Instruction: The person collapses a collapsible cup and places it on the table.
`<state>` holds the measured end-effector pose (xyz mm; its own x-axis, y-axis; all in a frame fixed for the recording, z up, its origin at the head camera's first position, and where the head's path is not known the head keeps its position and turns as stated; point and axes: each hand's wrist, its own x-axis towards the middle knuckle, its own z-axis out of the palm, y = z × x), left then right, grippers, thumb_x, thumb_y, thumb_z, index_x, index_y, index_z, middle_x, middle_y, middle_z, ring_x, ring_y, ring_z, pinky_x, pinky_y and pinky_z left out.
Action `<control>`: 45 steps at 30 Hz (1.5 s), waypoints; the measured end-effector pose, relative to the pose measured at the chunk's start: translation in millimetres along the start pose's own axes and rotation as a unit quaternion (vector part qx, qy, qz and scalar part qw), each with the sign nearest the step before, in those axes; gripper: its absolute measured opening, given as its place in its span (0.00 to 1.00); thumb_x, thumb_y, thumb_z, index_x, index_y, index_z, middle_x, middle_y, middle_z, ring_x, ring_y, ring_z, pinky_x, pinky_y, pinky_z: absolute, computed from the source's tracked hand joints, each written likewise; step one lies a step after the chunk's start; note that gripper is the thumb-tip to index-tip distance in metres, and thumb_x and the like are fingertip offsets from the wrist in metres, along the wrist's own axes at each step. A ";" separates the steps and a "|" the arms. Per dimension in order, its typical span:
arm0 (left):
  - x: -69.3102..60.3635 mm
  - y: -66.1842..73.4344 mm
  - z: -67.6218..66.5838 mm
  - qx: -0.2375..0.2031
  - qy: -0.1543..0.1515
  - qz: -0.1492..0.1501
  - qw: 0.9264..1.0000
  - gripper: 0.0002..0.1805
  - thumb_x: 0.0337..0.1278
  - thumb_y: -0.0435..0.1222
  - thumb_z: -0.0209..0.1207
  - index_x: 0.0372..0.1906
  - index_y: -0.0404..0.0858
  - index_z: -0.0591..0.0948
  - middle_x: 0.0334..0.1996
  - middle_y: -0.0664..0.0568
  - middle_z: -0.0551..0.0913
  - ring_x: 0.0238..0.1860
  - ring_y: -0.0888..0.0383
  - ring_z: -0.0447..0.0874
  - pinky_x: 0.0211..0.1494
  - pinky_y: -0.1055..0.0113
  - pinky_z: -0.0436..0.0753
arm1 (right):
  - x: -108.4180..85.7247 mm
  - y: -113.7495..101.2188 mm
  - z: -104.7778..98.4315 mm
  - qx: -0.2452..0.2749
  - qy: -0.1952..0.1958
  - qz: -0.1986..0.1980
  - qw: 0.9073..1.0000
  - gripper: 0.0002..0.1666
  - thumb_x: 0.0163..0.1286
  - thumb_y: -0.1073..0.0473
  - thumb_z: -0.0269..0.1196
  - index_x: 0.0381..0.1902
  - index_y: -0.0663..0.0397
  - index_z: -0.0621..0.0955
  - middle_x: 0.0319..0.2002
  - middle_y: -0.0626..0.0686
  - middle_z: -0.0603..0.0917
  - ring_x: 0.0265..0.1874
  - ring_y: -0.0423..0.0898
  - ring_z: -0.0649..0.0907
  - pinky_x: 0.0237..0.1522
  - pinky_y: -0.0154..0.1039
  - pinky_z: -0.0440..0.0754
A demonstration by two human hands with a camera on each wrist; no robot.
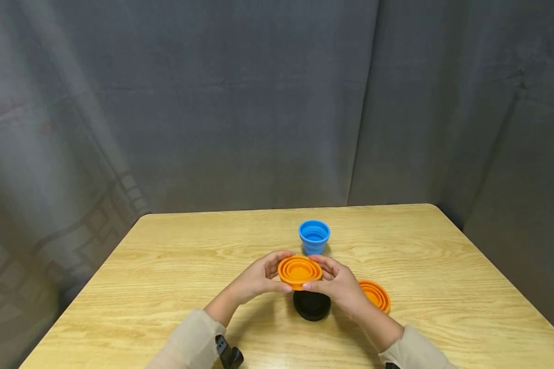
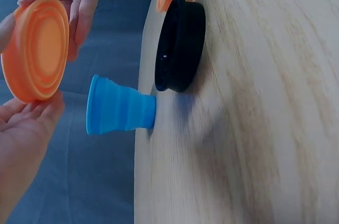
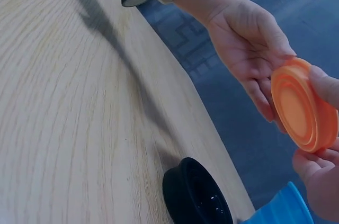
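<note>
Above a wood-grain table [image 1: 189,248], two hands share one collapsed orange cup [image 1: 299,270].

The left hand [image 1: 260,278] and right hand [image 1: 337,283] are equally near, pinching the cup from opposite sides, thumbs on its near edge and fingers toward the far one. It sits between them, raised off the tabletop and roughly level; being round, it has no long axis, so the line through its concentric rings, running roughly up and down between the palms, seems the one that matters. An expanded blue cup [image 1: 314,239] stands upright beyond it. On the table, a second orange cup [image 1: 376,295], collapsed, lies to the right, partly hidden by the right hand; a black collapsed cup [image 1: 312,306] rests lower, on the near side.
</note>
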<state>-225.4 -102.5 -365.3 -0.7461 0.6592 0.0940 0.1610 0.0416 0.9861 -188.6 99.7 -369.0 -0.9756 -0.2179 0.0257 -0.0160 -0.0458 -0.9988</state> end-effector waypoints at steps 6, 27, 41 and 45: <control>0.8 0.3 5.3 0.059 0.007 0.004 0.998 0.37 0.42 0.29 0.62 0.60 0.28 0.58 0.56 0.44 0.65 0.55 0.55 0.64 0.59 0.60 0.58 | -1.7 3.5 -1.5 -0.027 -0.012 -0.015 0.999 0.43 0.45 0.63 0.69 0.58 0.66 0.62 0.56 0.64 0.65 0.51 0.53 0.70 0.43 0.36 0.74; -0.2 3.2 6.5 0.237 0.009 0.007 0.971 0.41 0.31 0.37 0.69 0.57 0.33 0.65 0.51 0.51 0.68 0.51 0.57 0.67 0.56 0.64 0.64 | 3.9 5.1 -6.3 -0.059 -0.097 -0.042 0.993 0.45 0.45 0.62 0.68 0.58 0.73 0.59 0.57 0.68 0.63 0.54 0.57 0.67 0.48 0.37 0.70; -8.9 -13.5 -11.1 0.203 0.041 -0.002 0.978 0.42 0.29 0.32 0.70 0.58 0.33 0.64 0.55 0.48 0.66 0.54 0.55 0.65 0.57 0.63 0.62 | 11.4 4.0 -26.4 -0.080 -0.054 -0.086 0.992 0.35 0.52 0.65 0.63 0.56 0.72 0.63 0.53 0.67 0.68 0.53 0.59 0.67 0.53 0.42 0.65; -12.8 -16.9 -16.2 0.197 0.040 -0.013 0.980 0.42 0.29 0.31 0.69 0.58 0.33 0.64 0.55 0.47 0.66 0.55 0.55 0.65 0.57 0.64 0.62 | 16.9 3.1 -34.6 -0.087 -0.035 -0.082 0.992 0.33 0.53 0.66 0.62 0.55 0.72 0.63 0.53 0.68 0.67 0.54 0.59 0.67 0.54 0.46 0.62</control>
<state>-229.0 -123.8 -381.0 -0.7985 0.5944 0.0956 0.3664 0.3538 0.8605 -212.8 129.6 -373.1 -0.9391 -0.2895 0.1849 -0.2165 0.0807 -0.9729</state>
